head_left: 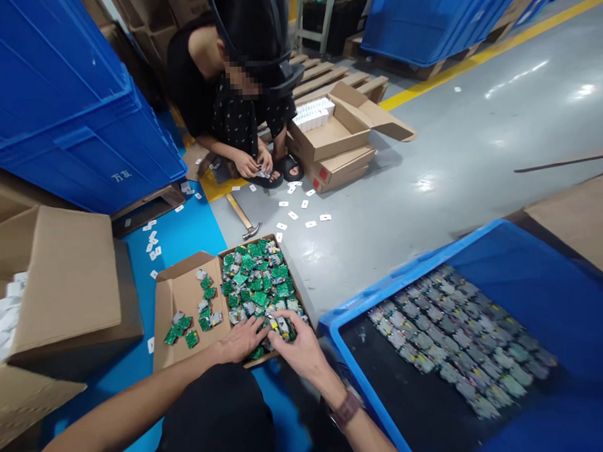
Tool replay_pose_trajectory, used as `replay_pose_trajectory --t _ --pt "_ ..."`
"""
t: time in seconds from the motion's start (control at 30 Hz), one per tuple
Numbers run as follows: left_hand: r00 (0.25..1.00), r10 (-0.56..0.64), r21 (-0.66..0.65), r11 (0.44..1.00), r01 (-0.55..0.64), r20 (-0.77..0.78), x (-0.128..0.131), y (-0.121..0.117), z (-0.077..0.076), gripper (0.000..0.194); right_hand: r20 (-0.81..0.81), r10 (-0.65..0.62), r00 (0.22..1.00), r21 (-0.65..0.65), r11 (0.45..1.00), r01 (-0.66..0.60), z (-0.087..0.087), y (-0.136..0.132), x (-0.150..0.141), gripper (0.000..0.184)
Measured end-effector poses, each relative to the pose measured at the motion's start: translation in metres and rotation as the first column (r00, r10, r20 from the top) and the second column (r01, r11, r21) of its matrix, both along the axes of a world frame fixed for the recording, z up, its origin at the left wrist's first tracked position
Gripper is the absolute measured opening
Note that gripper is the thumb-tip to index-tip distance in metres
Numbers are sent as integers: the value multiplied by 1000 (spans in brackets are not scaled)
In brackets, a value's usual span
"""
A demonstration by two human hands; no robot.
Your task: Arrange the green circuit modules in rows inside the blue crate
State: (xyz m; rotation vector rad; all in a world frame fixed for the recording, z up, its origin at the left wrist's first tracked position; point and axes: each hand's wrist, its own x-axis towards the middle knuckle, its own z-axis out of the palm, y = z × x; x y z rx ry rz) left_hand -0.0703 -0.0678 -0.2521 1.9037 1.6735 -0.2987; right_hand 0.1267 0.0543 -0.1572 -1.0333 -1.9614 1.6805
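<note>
A shallow cardboard box [157,353] with its lid folded out to the left holds a heap of green circuit boards [258,280] with grey and yellow parts. My right hand [303,354], wearing a wrist strap, curls its thumb and fingers around a circuit board [282,327] over the near right corner. Close beside it, my left hand [241,340] rests over the box's near side, fingers stretched out and touching the boards. Several more boards [184,328] lie loose on the lid flap.
At right, a blue bin [337,317] contains rows of grey-topped boards [448,333]. A person [238,123] crouches ahead, handling a small piece. A hammer [242,216] and scattered white pieces [294,215] lie on the floor. Cartons [75,267] and blue crates [81,148] stand left.
</note>
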Motion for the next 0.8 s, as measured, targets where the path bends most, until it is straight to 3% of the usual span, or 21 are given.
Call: replay_pose_trajectory --t 0.1,0.2,0.27,0.33,0.43,0.53,0.63,0.73,0.8 --pt "999 50 76 996 -48 -18 -2 0 -10 57 -111 -155 982 -148 979 138 36 14 54 39" --pt "996 75 172 981 -84 57 -11 -6 -24 37 -8 -418 908 -126 902 414 46 37 126 51" --pt "986 57 203 975 -88 156 -18 -11 -35 35 140 -606 783 -70 783 618 32 49 175 60" --pt "960 80 205 969 -138 267 -22 -15 -44 32 313 -738 598 10 632 775 4 55 218 66" --pt "907 106 160 970 -185 407 -23 -15 -44 28 539 -771 338 77 445 892 -48 52 265 64" --pt "862 200 75 962 -264 467 -18 -5 -23 30 658 -719 224 83 364 928 -93 44 289 56" --pt "751 426 -73 888 -455 504 -10 18 11 35 683 -717 141 174 346 922 -119 37 299 50" --pt "597 580 -172 782 -599 554 0 51 50 42 650 -740 171 142 340 930 -130 34 304 54" --pt "534 629 -201 733 -650 565 10 78 79 46 641 -743 190 118 340 933 -133 33 308 57"
